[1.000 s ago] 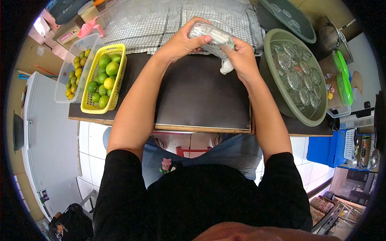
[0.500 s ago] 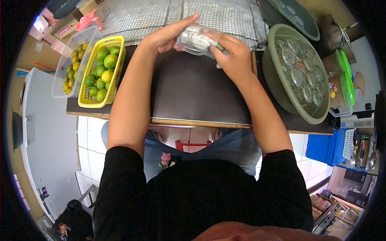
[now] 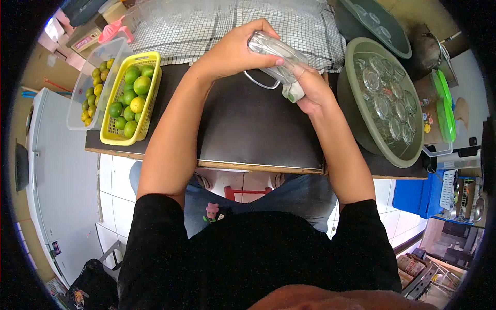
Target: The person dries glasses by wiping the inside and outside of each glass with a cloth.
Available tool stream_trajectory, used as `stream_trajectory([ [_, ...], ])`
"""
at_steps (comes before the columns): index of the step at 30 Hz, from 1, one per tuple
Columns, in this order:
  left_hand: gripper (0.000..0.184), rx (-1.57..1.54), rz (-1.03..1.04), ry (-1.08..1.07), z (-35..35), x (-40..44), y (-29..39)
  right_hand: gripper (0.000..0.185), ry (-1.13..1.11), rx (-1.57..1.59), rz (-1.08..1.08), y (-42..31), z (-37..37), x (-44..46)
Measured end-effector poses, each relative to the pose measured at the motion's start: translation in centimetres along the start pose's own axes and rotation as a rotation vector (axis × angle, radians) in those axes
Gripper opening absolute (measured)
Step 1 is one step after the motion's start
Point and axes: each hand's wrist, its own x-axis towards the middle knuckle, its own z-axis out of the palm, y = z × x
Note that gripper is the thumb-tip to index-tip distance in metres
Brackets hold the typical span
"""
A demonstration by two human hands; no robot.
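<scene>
My left hand (image 3: 237,51) is wrapped round a clear drinking glass (image 3: 278,47), which lies tilted with its mouth toward the right. At that mouth is my right hand (image 3: 316,89), its fingers reaching into the glass and closed on a whitish cloth (image 3: 293,93) with some green on it. Part of the cloth hangs out below the glass, and a thin pale loop (image 3: 262,83) curves beside it. Both hands are above the dark table (image 3: 253,129). The fingertips inside the glass are hard to make out.
A yellow basket of limes (image 3: 105,126) and a clear tub (image 3: 77,116) of small citrus stand at left. On the right is a green basin (image 3: 354,124) full of glassware. Behind my hands, a checked cloth (image 3: 206,33) carries upturned clear glasses (image 3: 175,11).
The glass has turned in my hands and now slopes down to the right. My left thumb has come over its near side, and more cloth shows below the mouth.
</scene>
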Motion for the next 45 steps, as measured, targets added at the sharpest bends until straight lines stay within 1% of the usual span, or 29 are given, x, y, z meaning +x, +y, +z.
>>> stream_trajectory([
  [2, 0.052, 0.030, -0.065, 0.009, -0.2, 0.0, 0.1, 0.039, 0.046, 0.025, 0.038, 0.2, 0.5, -0.3],
  [3, 0.054, 0.062, -0.128, 0.025, -0.1, -0.2, -0.1, 0.035, 0.024, 0.042, -0.009, 0.5, 0.5, -0.2],
  [4, 0.050, 0.072, -0.135, 0.079, 0.3, -0.2, -0.6, 0.035, 0.028, 0.040, -0.004, 0.7, 0.6, -0.1],
  [6, 0.056, -0.090, -0.184, 0.239, 0.5, 0.7, -1.4, 0.031, 0.080, -0.215, -0.374, 0.8, 1.4, 0.1],
  [7, 0.068, -0.175, -0.315, 0.281, 0.5, 0.7, -1.2, 0.031, 0.080, -0.217, -0.375, 0.3, 1.4, 0.0],
  [8, 0.068, -0.175, -0.315, 0.282, 0.2, 0.4, -0.9, 0.033, 0.067, -0.610, -0.751, -0.4, 1.3, -0.2],
  [9, 0.073, -0.281, -0.419, 0.198, -0.2, 0.1, 0.2, 0.037, 0.048, -1.007, -1.123, -0.9, 1.0, -0.3],
  [10, 0.077, -0.386, -0.522, 0.113, -0.5, -0.2, 0.8, 0.040, -0.031, -1.166, -1.263, -1.3, 0.6, 0.3],
  [14, 0.077, -0.369, -0.511, 0.102, -0.1, 0.0, -0.4, 0.041, 0.097, -1.164, -1.324, -2.3, 1.5, -1.0],
  [16, 0.076, -0.387, -0.511, 0.159, 0.6, 0.6, -1.0, 0.042, 0.085, -1.150, -1.335, -2.1, 0.8, -0.3],
  [18, 0.077, -0.262, -0.295, 0.297, 1.3, 0.7, -1.3, 0.043, 0.073, -1.140, -1.341, -1.7, 0.5, -0.2],
  [20, 0.079, -0.282, -0.299, 0.322, 2.1, 0.6, -1.6, 0.043, 0.097, -0.882, -1.114, -1.2, 0.7, -0.5],
  [21, 0.078, -0.216, -0.134, 0.392, 2.5, 0.5, -2.0, 0.043, 0.094, -0.883, -1.117, -1.2, 1.2, -1.2],
  [22, 0.077, -0.147, 0.031, 0.459, 2.7, 0.6, -1.8, 0.039, 0.139, -0.734, -0.800, -1.3, 1.8, -2.1],
  [23, 0.072, -0.158, 0.070, 0.504, 3.1, 0.4, -1.6, 0.036, 0.180, -0.580, -0.485, -1.3, 2.1, -2.5],
  [24, 0.072, -0.157, 0.070, 0.504, 3.1, 0.5, -2.0, 0.036, 0.179, -0.578, -0.485, -1.2, 2.0, -2.3],
  [26, 0.063, 0.001, 0.364, 0.560, 3.2, 0.6, -3.0, 0.031, 0.108, -0.373, -0.352, -0.6, 1.3, -1.2],
  [27, 0.063, 0.002, 0.363, 0.559, 2.9, 0.6, -2.8, 0.031, 0.064, -0.247, -0.240, -0.4, 0.9, -0.8],
  [29, 0.052, 0.189, 0.582, 0.518, 2.2, 0.7, -2.0, 0.035, -0.084, 0.000, 0.045, 0.5, -1.7, 1.0],
  [30, 0.052, 0.187, 0.580, 0.515, 2.0, 0.5, -1.9, 0.035, -0.080, 0.003, 0.046, 0.2, -1.3, 0.7],
  [32, 0.046, 0.265, 0.345, 0.429, 1.9, 0.2, -1.7, 0.036, 0.026, 0.000, 0.008, -0.4, -0.2, 0.2],
  [33, 0.049, 0.163, 0.357, 0.578, 2.7, 1.0, -1.2, 0.034, 0.067, -0.015, -0.054, -0.4, 0.1, 0.2],
  [35, 0.055, 0.063, 0.184, 0.747, 3.2, 0.8, -0.1, 0.033, 0.102, -0.109, -0.343, 0.1, 0.6, 0.4],
  [36, 0.047, -0.109, 0.063, 0.700, 2.4, 1.1, -0.2, 0.036, 0.146, -0.297, -0.483, -0.3, 0.8, -0.2],
  [38, 0.059, -0.463, -0.153, 0.632, 1.5, 1.0, -2.2, 0.043, 0.209, -0.902, -0.991, -1.4, 0.9, -1.2],
  [39, 0.062, -0.672, -0.247, 0.576, 1.5, 1.3, -1.8, 0.041, 0.065, -1.038, -1.305, -1.8, 0.5, 0.1],
  [41, 0.060, -0.998, -0.532, 0.312, 1.0, 0.9, -0.9, 0.038, 0.043, -1.108, -1.341, -1.4, -0.3, 0.6],
  [44, 0.054, -0.879, -0.578, 0.392, 1.3, 0.8, -1.8, 0.032, 0.037, -1.168, -1.297, -1.5, 0.7, -0.4],
  [45, 0.051, -0.811, -0.568, 0.449, 1.3, 0.8, -2.0, 0.034, 0.051, -1.123, -1.187, -1.3, 0.9, -0.7],
])
